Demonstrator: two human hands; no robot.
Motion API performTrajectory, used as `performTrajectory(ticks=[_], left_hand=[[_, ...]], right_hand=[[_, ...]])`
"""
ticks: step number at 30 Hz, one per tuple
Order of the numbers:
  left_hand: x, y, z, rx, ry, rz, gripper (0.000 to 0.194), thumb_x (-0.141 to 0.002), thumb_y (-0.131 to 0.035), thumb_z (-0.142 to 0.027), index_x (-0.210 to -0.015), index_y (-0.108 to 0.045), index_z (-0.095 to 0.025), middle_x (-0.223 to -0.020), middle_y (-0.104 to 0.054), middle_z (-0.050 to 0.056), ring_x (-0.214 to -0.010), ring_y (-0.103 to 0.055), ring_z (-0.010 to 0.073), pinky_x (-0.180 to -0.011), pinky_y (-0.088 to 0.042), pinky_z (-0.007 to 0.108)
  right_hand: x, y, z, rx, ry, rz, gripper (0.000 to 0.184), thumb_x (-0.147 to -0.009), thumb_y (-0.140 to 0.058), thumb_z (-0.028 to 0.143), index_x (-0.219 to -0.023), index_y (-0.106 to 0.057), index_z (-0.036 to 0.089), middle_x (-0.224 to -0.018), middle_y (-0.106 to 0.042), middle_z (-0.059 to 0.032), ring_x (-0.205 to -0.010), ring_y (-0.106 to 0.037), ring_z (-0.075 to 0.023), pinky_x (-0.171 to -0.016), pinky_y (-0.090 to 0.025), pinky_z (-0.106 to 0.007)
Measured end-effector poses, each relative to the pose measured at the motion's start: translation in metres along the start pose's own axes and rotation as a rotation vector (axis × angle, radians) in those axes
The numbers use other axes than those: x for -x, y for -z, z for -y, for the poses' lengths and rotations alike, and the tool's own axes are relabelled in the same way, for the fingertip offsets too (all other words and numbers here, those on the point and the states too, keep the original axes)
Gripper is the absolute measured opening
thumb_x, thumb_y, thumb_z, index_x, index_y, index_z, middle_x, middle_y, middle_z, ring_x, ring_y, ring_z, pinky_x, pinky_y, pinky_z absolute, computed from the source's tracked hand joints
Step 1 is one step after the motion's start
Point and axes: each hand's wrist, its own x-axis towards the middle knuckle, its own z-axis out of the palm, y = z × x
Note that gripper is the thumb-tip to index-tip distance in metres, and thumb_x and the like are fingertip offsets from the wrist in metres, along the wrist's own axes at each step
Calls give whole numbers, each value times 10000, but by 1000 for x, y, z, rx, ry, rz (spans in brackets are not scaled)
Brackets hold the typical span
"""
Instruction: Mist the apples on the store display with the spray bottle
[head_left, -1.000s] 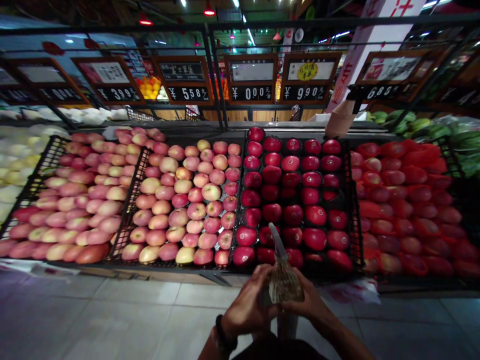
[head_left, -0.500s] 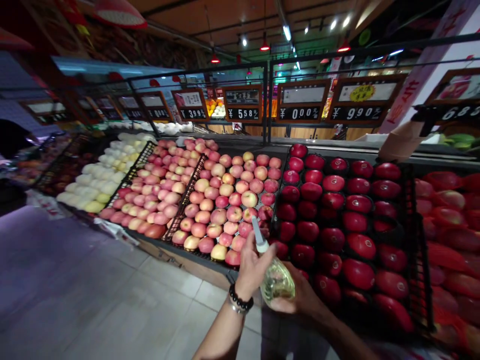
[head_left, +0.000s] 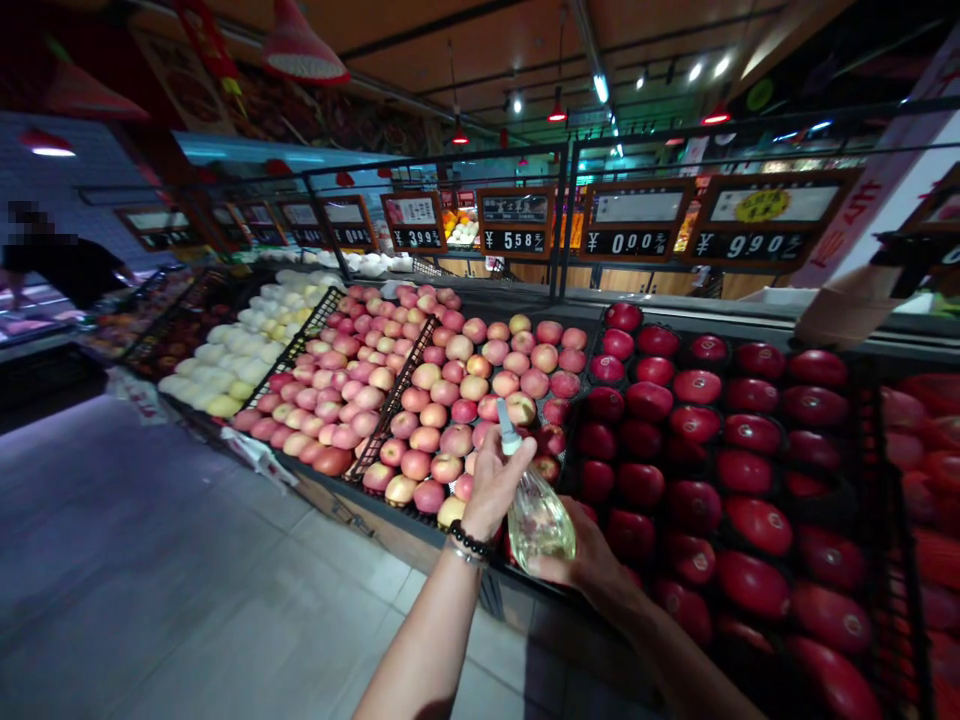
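Note:
I hold a small clear bottle [head_left: 535,515] of pale yellowish liquid with a white cap, tilted up to the left. My left hand [head_left: 493,485], with a dark bead bracelet at the wrist, is closed round the bottle's neck just below the cap. My right hand [head_left: 585,555] cups the bottle's round body from below and the right. Both hands are in front of the fruit stand, over the boundary between the pink apples [head_left: 450,400] and the dark red apples [head_left: 675,430].
Black wire crates [head_left: 394,395] hold pink apples, dark red apples and pale yellow fruit [head_left: 225,355] on a long sloped stand. Price boards [head_left: 630,225] hang above. Red netted fruit [head_left: 919,450] lies at far right. A person in dark clothing [head_left: 56,265] stands far left. Grey tiled floor [head_left: 150,580] lies to the left.
My view has swung left and up along the stand. Both hands have risen with the bottle. My left hand has shifted from the bottle's body to its neck.

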Motion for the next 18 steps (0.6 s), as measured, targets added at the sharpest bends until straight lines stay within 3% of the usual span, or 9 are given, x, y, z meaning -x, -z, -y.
performTrajectory(ticks=[2,5,11,16,18], left_hand=[[-1,-5,7,10,-2,-29,428,-966,-805,-597,-1095,-684,-207,-909,-625,-28,-808,-541,141,-771,-434,293],[-7,-15,11,40,-19,-24,397,-981,-785,-587,-1085,-683,-218,-924,-646,-27,-807,-555,143,-769,-442,290],[-40,-30,-12,33,-35,93,439,-957,-815,-569,-1176,-709,-204,-1048,-705,24,-879,-600,168,-784,-463,303],[-73,-46,-20,84,-34,76,491,-922,-817,-660,-1010,-666,-201,-827,-626,-17,-707,-526,140,-668,-391,297],[-85,-51,-17,110,-22,80,535,-909,-807,-711,-1005,-663,-204,-826,-647,-10,-693,-539,142,-671,-406,301]], right_hand=[[0,0,-3,-4,-15,-25,617,-674,-908,392,-1244,-725,244,-1242,-804,-100,-1107,-742,-363,-957,-634,-497],[-4,5,-9,-29,-12,-56,657,-649,-918,424,-1249,-723,242,-1198,-807,-88,-1102,-737,-362,-951,-631,-490],[-17,20,3,-156,41,-24,768,-698,-944,433,-1387,-668,239,-1225,-790,-62,-1179,-725,-351,-1046,-589,-482],[-38,25,18,-160,68,-74,702,-733,-955,457,-1345,-697,230,-1241,-797,-68,-1186,-724,-345,-1032,-588,-479],[-47,28,19,-152,80,-122,704,-721,-951,465,-1335,-702,226,-1270,-795,-72,-1192,-718,-342,-1029,-586,-477]])
